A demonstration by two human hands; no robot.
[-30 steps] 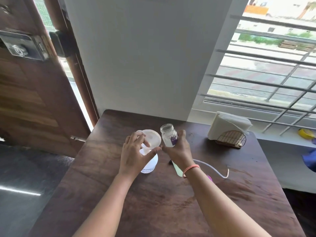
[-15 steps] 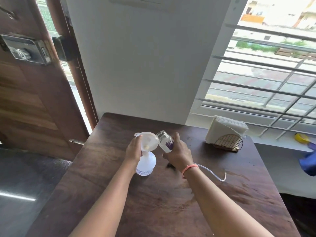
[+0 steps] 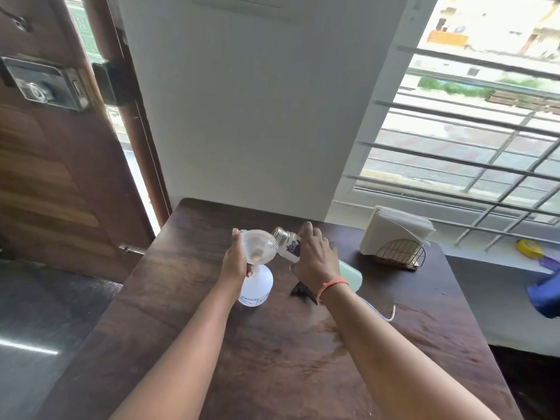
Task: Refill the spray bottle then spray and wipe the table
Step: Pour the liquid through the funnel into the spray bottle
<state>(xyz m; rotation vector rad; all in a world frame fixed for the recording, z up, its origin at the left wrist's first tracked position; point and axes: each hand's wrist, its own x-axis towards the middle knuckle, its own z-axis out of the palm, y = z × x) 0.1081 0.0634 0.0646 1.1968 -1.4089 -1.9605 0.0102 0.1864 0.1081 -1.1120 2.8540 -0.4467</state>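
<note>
A clear spray bottle [image 3: 257, 286] without its head stands on the dark wooden table [image 3: 272, 359], with a translucent white funnel [image 3: 257, 247] set in its neck. My left hand [image 3: 236, 262] grips the funnel's rim and stem. My right hand [image 3: 315, 259] holds a small clear refill bottle [image 3: 286, 242] with a purple label, tipped so its open mouth lies over the funnel. The black spray head [image 3: 303, 291] with its white dip tube [image 3: 385, 313] lies on the table under my right wrist. A pale green cloth [image 3: 351, 277] lies just behind that wrist.
A gold wire holder with white napkins [image 3: 397, 237] stands at the table's back right. Behind the table is a white wall; a barred window [image 3: 469, 147] is at right, a wooden door [image 3: 45, 162] at left. Yellow and blue items sit on the ledge [image 3: 515, 283] to the right.
My right hand has tipped the refill bottle from upright down over the funnel. My left hand has shifted from on top of the funnel to its side.
</note>
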